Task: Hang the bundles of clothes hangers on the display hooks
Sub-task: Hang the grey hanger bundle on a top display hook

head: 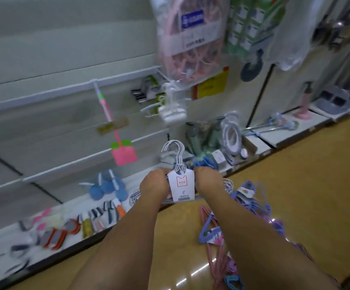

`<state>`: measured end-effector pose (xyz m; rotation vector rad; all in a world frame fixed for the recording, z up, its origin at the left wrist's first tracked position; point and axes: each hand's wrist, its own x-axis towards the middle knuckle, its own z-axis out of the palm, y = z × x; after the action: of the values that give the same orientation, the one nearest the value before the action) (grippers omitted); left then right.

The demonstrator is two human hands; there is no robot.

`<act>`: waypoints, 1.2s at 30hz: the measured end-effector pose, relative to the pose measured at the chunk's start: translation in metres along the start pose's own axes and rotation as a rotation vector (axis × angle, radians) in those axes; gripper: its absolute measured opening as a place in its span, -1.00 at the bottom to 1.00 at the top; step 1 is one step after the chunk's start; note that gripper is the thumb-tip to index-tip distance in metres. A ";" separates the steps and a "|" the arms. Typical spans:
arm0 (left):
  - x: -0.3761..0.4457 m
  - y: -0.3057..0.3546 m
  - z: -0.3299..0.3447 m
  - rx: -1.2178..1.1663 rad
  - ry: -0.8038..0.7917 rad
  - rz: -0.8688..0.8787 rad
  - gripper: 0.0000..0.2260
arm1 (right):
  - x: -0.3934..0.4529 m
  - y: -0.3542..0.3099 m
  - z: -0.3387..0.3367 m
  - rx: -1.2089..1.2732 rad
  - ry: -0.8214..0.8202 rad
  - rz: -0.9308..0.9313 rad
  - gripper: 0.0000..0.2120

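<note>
Both hands grip it: left hand (155, 185) and right hand (206, 181) clutch the white hanger bundle (180, 176), low beneath the pink fly swatter (123, 153). Risk: blurred, hurried motion, stacked hooks could miss the peg.

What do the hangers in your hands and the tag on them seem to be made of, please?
The hangers look like thin wire under a smooth pale coating, judging by their slim hooks. The tag looks like matte white card, flat and printed.

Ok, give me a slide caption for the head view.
Both hands, left and right, hold a white hanger bundle before the display rails; more bundles wait on the floor.
</note>
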<state>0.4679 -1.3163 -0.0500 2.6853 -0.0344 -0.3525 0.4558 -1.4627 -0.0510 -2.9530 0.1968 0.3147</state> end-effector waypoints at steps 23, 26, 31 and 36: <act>-0.142 -0.353 -0.175 0.000 0.303 -0.347 -0.68 | -0.107 -0.398 0.032 -0.133 0.035 -0.420 -0.74; -0.147 -0.376 -0.188 0.001 0.336 -0.399 -0.70 | -0.108 -0.427 0.030 -0.161 0.050 -0.481 -0.74; -0.151 -0.397 -0.214 0.009 0.363 -0.483 -0.71 | -0.099 -0.464 0.025 -0.121 0.053 -0.563 -0.75; -0.153 -0.409 -0.244 0.016 0.394 -0.511 -0.73 | -0.087 -0.498 0.019 -0.057 0.106 -0.622 -0.74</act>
<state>0.3683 -0.8324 0.0288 2.6974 0.7744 0.0368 0.4410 -0.9627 0.0243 -2.8949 -0.7136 0.0759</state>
